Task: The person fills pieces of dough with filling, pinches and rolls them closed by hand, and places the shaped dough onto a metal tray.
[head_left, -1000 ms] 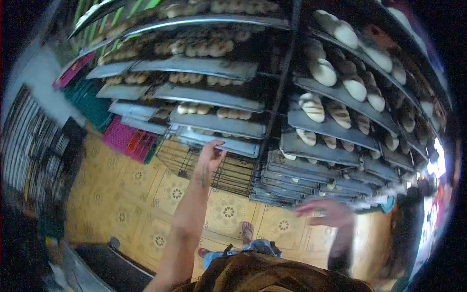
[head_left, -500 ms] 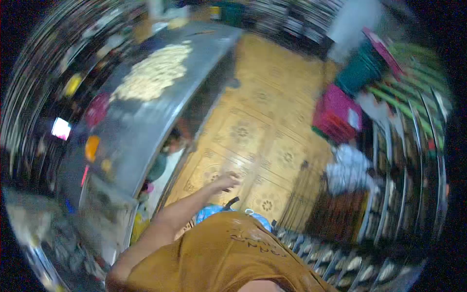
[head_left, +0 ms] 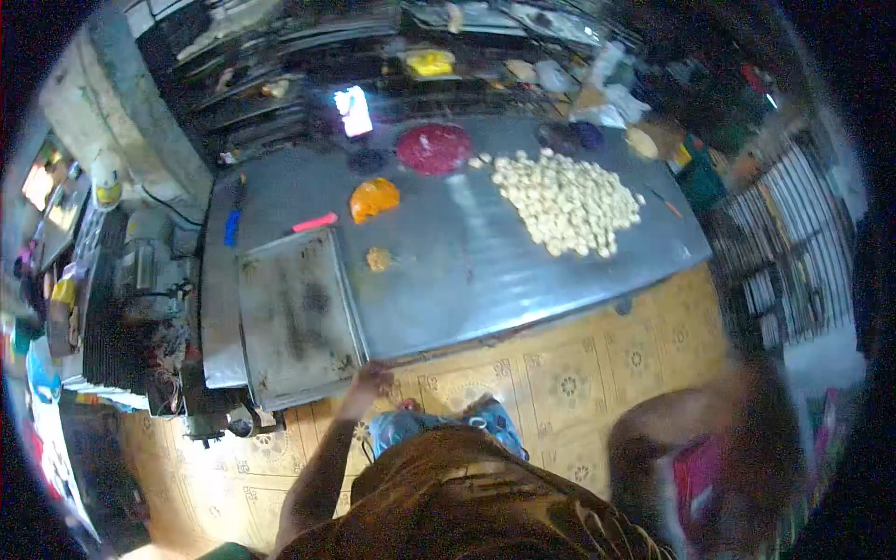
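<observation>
My left hand (head_left: 373,378) is low in front of the metal table, close to the near right corner of a worn baking tray (head_left: 294,303). Its fingers look loosely apart with nothing visible in them; whether they touch the tray I cannot tell. A smeared brown shape at the lower right looks like my right arm, and its fingers cannot be made out. Many small pale dough pieces (head_left: 565,205) lie spread over the right part of the table (head_left: 448,299). An orange lump (head_left: 374,200) and a small tan heap (head_left: 378,259) lie right of the tray.
Along the table's back are a round magenta thing (head_left: 434,149) and a bright white screen-like patch (head_left: 354,111). A pink strip (head_left: 315,223) lies behind the tray. A machine (head_left: 149,266) stands left, racks (head_left: 784,243) right. A pink bin (head_left: 695,476) is at lower right.
My view has swung left, from the floor aisle and bins to facing the table. The dough pieces now sit right of centre. My left hand now appears beside the tray corner.
</observation>
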`<state>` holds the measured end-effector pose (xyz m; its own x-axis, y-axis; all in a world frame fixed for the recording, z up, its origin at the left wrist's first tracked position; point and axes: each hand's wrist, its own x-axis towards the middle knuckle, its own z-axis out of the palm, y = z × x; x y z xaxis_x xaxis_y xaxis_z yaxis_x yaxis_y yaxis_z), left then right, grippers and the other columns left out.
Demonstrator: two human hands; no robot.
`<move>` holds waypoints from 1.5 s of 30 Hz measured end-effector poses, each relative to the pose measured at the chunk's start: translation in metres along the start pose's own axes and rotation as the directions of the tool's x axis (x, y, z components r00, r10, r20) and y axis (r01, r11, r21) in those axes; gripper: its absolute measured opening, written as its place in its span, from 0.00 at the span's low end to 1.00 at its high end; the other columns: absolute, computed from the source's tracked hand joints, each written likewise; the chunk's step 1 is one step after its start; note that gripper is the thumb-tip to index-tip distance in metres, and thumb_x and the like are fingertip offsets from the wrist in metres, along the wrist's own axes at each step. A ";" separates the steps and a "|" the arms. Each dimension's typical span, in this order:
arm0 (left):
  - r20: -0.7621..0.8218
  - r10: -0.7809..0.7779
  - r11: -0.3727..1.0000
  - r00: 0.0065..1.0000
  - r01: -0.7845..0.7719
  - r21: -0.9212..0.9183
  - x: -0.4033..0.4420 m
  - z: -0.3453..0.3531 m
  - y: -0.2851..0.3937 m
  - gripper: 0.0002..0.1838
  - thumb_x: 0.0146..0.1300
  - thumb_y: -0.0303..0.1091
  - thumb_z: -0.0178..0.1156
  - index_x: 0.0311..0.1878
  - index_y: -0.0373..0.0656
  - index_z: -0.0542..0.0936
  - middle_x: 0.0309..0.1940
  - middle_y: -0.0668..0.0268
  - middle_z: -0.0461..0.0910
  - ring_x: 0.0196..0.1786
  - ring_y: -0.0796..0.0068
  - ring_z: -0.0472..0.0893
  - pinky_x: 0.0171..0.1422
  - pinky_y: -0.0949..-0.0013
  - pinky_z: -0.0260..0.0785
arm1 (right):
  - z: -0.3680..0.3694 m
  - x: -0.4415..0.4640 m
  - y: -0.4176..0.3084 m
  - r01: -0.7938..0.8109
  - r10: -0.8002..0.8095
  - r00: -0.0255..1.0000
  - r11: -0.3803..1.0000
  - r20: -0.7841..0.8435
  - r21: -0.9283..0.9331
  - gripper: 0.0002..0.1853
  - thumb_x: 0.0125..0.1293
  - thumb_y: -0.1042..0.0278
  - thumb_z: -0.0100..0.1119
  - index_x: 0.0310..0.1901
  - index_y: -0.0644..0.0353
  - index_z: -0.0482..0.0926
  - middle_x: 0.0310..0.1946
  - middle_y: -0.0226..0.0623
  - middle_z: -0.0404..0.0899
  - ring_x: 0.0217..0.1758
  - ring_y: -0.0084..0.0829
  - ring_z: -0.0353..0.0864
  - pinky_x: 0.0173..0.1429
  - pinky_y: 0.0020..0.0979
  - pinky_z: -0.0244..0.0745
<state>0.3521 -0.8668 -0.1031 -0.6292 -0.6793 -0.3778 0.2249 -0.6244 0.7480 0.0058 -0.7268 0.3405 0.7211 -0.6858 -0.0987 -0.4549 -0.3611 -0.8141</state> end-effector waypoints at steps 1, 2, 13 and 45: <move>-0.168 -0.037 0.978 0.985 0.070 0.195 -0.006 0.002 -0.001 0.13 0.68 0.32 0.59 0.54 0.42 0.76 0.47 0.58 0.81 0.45 0.65 0.82 0.47 0.59 0.80 | -0.008 0.018 0.020 0.079 -0.080 0.997 0.995 0.017 0.058 0.17 0.70 0.64 0.60 0.57 0.60 0.78 0.47 0.38 0.80 0.52 0.31 0.79 0.58 0.34 0.76; -0.330 -0.074 0.916 0.941 0.195 0.351 -0.012 0.005 -0.002 0.11 0.68 0.30 0.58 0.53 0.42 0.76 0.46 0.59 0.81 0.42 0.64 0.82 0.45 0.60 0.80 | -0.012 0.038 0.038 0.157 -0.161 0.987 0.980 0.022 0.125 0.17 0.70 0.64 0.59 0.57 0.60 0.78 0.47 0.38 0.80 0.51 0.30 0.79 0.57 0.34 0.76; -0.649 0.086 0.925 0.755 0.182 0.334 -0.033 0.080 -0.021 0.16 0.66 0.28 0.56 0.56 0.41 0.76 0.40 0.64 0.82 0.38 0.73 0.82 0.39 0.68 0.76 | -0.017 0.164 0.087 0.596 -0.721 0.667 0.364 -0.189 0.716 0.15 0.70 0.65 0.58 0.54 0.61 0.79 0.44 0.37 0.80 0.48 0.30 0.79 0.55 0.33 0.76; -0.454 0.024 0.963 0.891 0.101 0.249 0.183 0.150 0.041 0.14 0.69 0.28 0.56 0.57 0.42 0.78 0.44 0.65 0.83 0.43 0.75 0.81 0.41 0.74 0.72 | -0.124 0.014 0.570 -0.294 0.558 0.099 0.807 -0.824 0.512 0.03 0.65 0.74 0.58 0.37 0.57 0.81 0.32 0.30 0.80 0.32 0.25 0.75 0.36 0.30 0.73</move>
<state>0.1352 -0.9590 -0.0596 -0.2177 -0.7949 -0.5663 -0.0323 -0.5740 0.8182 -0.3085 -1.0202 -0.0544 -0.6130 -0.7901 0.0075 -0.3118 0.2332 -0.9211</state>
